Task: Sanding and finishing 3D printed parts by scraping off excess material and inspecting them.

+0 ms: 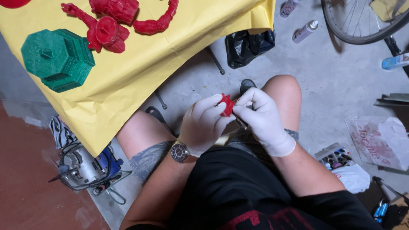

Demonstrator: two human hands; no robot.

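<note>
Flanking the gloved hands' red piece [226, 104]: yellow sheet [170, 55], paint tray [334, 156].

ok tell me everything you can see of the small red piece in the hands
The small red piece is bright red, looks like matte plastic, with jagged, spiky edges. It is held above the lap, pinched between the gloved fingertips of the left hand and the right hand. The gloves hide most of it, so its full shape is unclear.

Green octagonal model [57, 57] on yellow sheet [170, 51] (red figure parts [113, 23] beside); bicycle wheel [362, 25].
</note>
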